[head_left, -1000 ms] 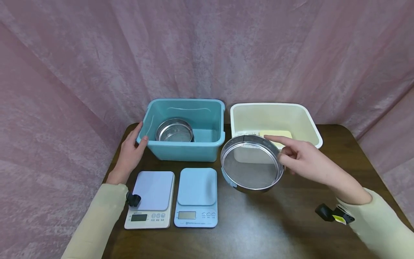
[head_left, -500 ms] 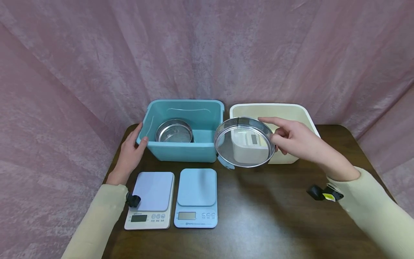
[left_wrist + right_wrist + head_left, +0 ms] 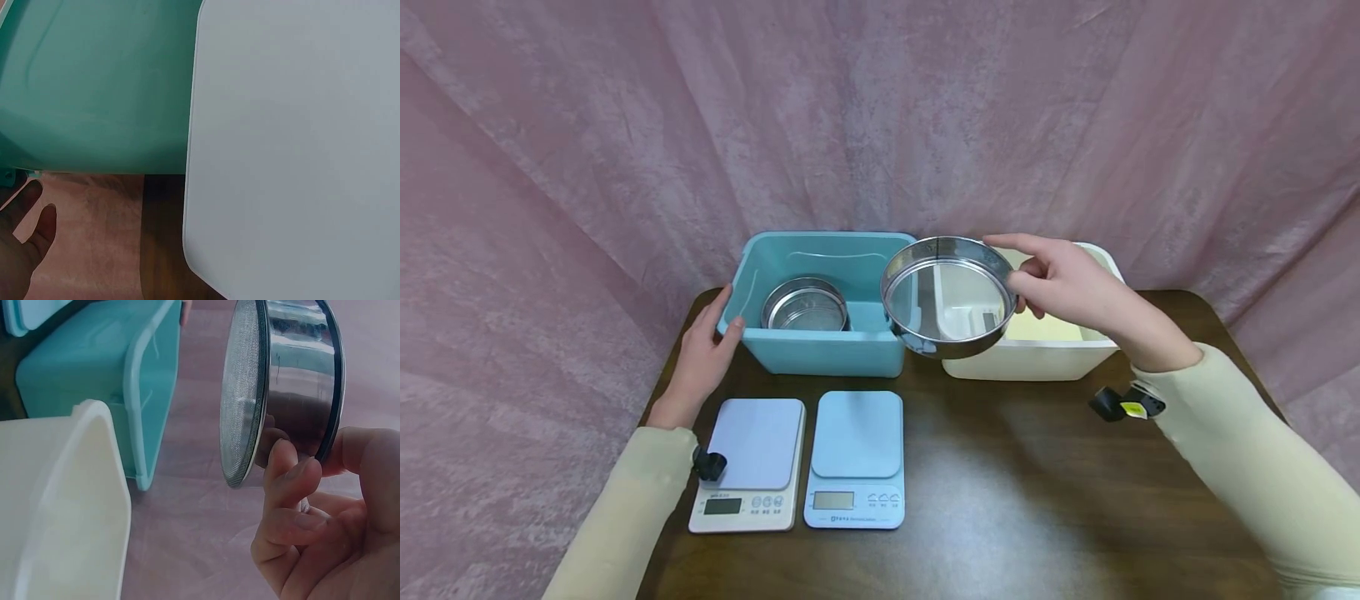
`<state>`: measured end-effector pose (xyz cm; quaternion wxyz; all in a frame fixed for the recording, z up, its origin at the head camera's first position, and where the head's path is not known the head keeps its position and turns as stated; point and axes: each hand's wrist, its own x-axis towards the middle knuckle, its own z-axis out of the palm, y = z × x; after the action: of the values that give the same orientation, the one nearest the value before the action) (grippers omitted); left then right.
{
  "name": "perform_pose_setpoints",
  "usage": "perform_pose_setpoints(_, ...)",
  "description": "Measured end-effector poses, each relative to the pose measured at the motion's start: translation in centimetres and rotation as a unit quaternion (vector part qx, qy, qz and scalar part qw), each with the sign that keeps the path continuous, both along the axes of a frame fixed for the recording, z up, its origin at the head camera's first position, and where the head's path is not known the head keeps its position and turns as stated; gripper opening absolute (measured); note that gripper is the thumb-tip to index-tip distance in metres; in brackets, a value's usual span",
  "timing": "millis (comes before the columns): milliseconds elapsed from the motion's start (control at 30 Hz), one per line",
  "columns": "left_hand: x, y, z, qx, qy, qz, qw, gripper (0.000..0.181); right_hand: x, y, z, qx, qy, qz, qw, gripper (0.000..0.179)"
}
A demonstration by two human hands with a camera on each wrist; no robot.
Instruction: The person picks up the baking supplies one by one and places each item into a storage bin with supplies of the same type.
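Note:
My right hand [image 3: 1063, 279] pinches the rim of a large round metal sieve [image 3: 951, 293] at its right side. The sieve is held up, mesh downward and tilted, above the gap between the teal bin [image 3: 820, 354] and the cream bin [image 3: 1030, 365]. In the right wrist view, thumb and fingers clasp the sieve's shiny wall [image 3: 303, 381]. My left hand [image 3: 700, 358] rests at the left front corner of the teal bin, fingers extended along its side. Inside the teal bin, at the left, lies a smaller round sieve [image 3: 805, 307].
Two kitchen scales, one lilac-topped [image 3: 756, 446] and one light blue [image 3: 857, 437], lie side by side in front of the teal bin. A yellow flat item [image 3: 1045, 327] lies in the cream bin. A pink curtain [image 3: 880, 117] hangs behind the brown table [image 3: 1037, 500].
My right hand has carried the sieve away from me and to the left, from in front of the cream bin to over the gap between the bins. The left hand has stayed put.

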<state>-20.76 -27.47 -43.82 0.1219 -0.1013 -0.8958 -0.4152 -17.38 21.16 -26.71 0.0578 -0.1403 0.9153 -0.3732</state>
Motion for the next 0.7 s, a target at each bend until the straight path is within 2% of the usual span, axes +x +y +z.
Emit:
perform_pose_setpoints(167,0.1,0.0,0.1,-0.006,-0.004,0.004,1.0,0.064,-1.3,-0.7,0.7,-0.009,-0.001,-0.006,0.9999,0.065)
perform_pose_setpoints(700,0.1,0.1,-0.1,0.0,0.002,0.001,1.0,0.065,-4.9,-3.4,2.0,-0.021,-0.011,0.016,0.9996,0.06)
